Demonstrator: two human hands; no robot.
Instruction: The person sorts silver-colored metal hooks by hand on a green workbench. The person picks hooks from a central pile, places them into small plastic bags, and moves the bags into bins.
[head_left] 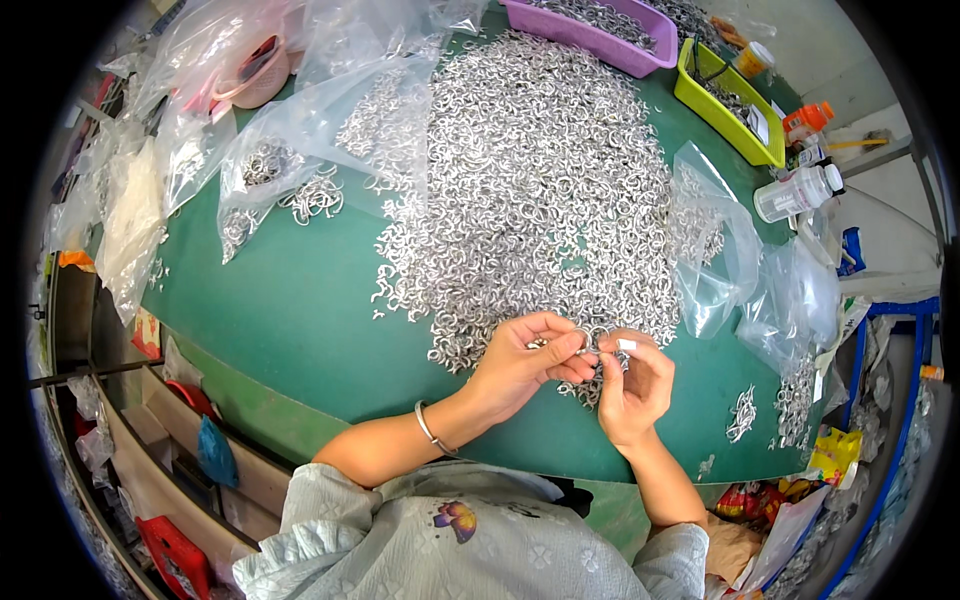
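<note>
My left hand [530,362] and my right hand [638,384] meet over the near edge of a wide heap of small silvery curved metal pieces [545,150]. Between the fingertips of both hands is a small silvery metal ring [588,340], pinched from either side. Whether it is one ring or two linked together is too small to tell. White tape wraps a finger of my right hand, and a silver bangle [428,428] circles my left wrist. My fingers partly hide the pieces just beneath them.
The green table [300,340] carries clear plastic bags [330,130] at left and another bag [715,250] at right. A purple basket [600,35], a green basket [730,110] and a white bottle [798,194] stand far right. Small piles [741,415] lie near right.
</note>
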